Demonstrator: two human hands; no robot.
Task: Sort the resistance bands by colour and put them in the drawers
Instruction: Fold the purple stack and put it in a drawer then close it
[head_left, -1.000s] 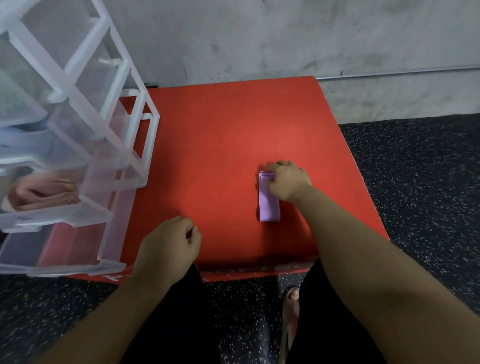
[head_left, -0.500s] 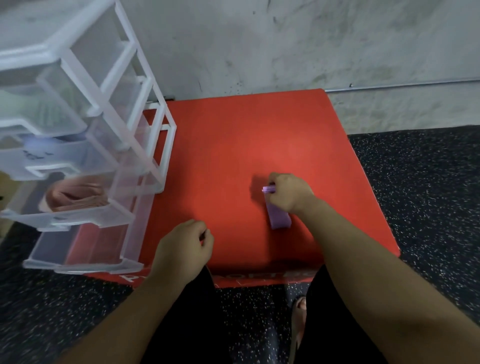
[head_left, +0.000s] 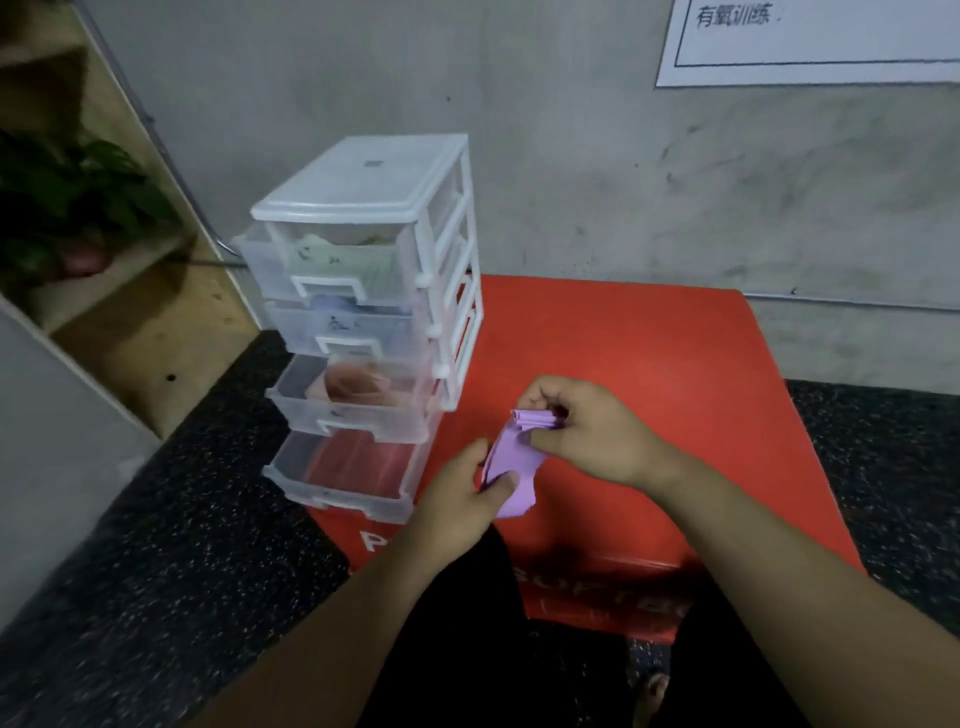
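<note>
A purple resistance band (head_left: 511, 460) hangs above the red box (head_left: 649, 374), held by both hands. My right hand (head_left: 587, 434) pinches its folded upper end. My left hand (head_left: 467, 493) pinches its lower part between thumb and fingers. To the left stands a clear plastic drawer unit (head_left: 363, 322) with several drawers pulled partly out. The top drawer (head_left: 332, 267) holds something greenish, the second (head_left: 348, 327) something bluish, the third (head_left: 358, 397) pink bands. Inside the bottom drawer (head_left: 348, 473) I make out no band.
The red box sits against a grey concrete wall (head_left: 571, 156), on a black speckled floor (head_left: 182, 519). A wooden shelf (head_left: 130, 291) with a plant (head_left: 57, 202) stands at the left. A white poster (head_left: 810, 41) hangs on the wall at upper right.
The purple band has been lifted off the red box by my right hand, and my left hand has come up and taken its lower part. The view has swung up toward the drawers.
</note>
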